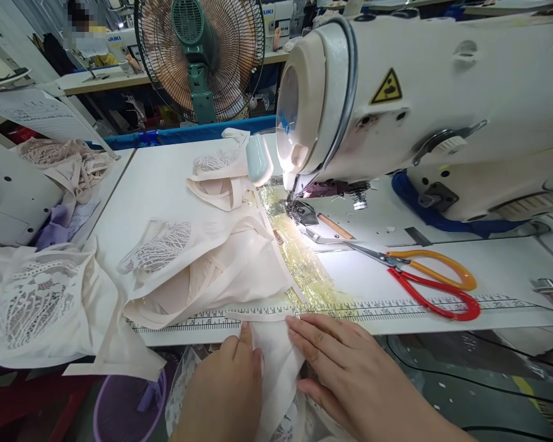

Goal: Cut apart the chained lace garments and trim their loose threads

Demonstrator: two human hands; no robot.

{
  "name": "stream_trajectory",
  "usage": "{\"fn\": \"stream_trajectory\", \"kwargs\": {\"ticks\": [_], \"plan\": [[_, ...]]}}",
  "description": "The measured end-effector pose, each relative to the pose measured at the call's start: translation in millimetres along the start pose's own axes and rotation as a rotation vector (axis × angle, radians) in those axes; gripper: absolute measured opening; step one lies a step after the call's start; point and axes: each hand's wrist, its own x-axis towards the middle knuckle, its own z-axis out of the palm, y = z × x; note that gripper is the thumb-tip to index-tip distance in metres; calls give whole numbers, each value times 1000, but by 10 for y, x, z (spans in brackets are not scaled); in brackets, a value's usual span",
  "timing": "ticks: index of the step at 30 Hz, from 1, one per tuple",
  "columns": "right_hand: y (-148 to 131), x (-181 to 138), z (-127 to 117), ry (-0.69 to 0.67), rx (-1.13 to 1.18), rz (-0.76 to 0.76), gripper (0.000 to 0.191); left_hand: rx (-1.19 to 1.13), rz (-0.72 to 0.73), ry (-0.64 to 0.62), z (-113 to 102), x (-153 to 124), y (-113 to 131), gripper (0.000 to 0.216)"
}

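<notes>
A pale beige lace bra (276, 362) hangs over the table's front edge, its band end laid along the printed ruler tape (378, 312). My left hand (225, 380) is closed at the band's left side, index finger stretched to its edge and the other fingers curled. On the band's right corner rests my right hand (341, 362), fingers extended and fairly flat, thumb lower down. Just behind the ruler lies another beige bra piece (221, 264), reaching toward the sewing machine (313, 104). The lower part of the held bra is partly hidden by my hands.
Scissors (405, 264) with orange and red handles lie right of the machine's needle area, near tweezers (320, 238). More bra pieces (41, 301) drape over the left table edge. Below is a purple bin (129, 411). A fan (200, 55) stands behind the table.
</notes>
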Motion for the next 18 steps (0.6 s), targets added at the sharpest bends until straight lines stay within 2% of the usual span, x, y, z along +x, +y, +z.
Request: {"fn": "stream_trajectory", "kwargs": {"ticks": [9,18], "plan": [[10,-61,-1,84,63,74,28,13,11,-16,-3,-1,-1,35],[2,-58,35,114,82,123,33,60,-9,0,-17,12,26,36]]}}
